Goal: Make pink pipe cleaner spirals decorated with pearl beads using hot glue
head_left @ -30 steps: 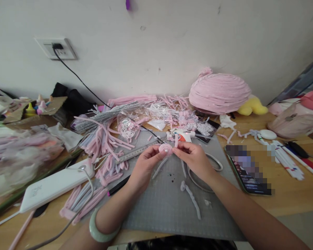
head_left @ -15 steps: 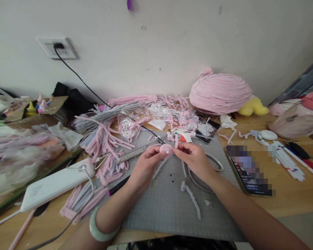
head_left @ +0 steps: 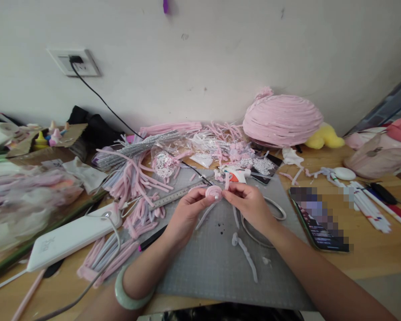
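My left hand [head_left: 186,214] and my right hand [head_left: 249,203] meet above a grey cutting mat [head_left: 217,267]. Between their fingertips sits a small pink coiled pipe-cleaner disc [head_left: 213,192]. The left thumb and fingers pinch its left rim; the right fingers pinch the pink strand at its right side. Pale stems trail down from the coil toward the mat. A green bangle [head_left: 128,295] circles my left wrist.
A twisted white pipe cleaner [head_left: 245,254] and a metal ring [head_left: 265,223] lie on the mat. A glue gun [head_left: 235,173], ruler [head_left: 177,195], pink pipe-cleaner heaps [head_left: 133,183], a power bank [head_left: 71,236], a phone [head_left: 319,218] and a pink coiled dome [head_left: 280,118] crowd the wooden desk.
Both hands stay on the coil and have shifted only slightly; the disc has turned a little between the fingers.
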{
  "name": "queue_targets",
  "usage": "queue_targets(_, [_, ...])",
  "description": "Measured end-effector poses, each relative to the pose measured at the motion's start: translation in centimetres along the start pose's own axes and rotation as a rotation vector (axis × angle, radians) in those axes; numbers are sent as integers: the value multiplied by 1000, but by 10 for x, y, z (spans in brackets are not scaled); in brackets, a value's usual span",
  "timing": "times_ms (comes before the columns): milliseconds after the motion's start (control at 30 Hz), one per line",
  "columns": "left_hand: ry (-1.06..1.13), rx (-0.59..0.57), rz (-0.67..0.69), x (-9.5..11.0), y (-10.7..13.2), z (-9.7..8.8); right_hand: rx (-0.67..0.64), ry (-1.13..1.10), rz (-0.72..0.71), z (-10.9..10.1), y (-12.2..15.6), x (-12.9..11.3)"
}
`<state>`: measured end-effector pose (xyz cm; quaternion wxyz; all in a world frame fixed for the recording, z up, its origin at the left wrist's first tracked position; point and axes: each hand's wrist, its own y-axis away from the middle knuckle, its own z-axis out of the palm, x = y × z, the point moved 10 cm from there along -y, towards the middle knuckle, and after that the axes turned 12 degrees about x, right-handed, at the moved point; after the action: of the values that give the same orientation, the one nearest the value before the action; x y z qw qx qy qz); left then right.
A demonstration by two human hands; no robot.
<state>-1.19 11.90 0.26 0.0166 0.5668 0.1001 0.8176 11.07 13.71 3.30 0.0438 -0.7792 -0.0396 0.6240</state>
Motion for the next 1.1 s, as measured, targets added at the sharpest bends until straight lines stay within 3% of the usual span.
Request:
queue_targets(367, [-9,-8,17,1,-1,0,16,9,-97,-1,3,-4])
queue_targets(1100, [-36,0,-6,0,-1,-1,26,-16,-61,-1,3,-3])
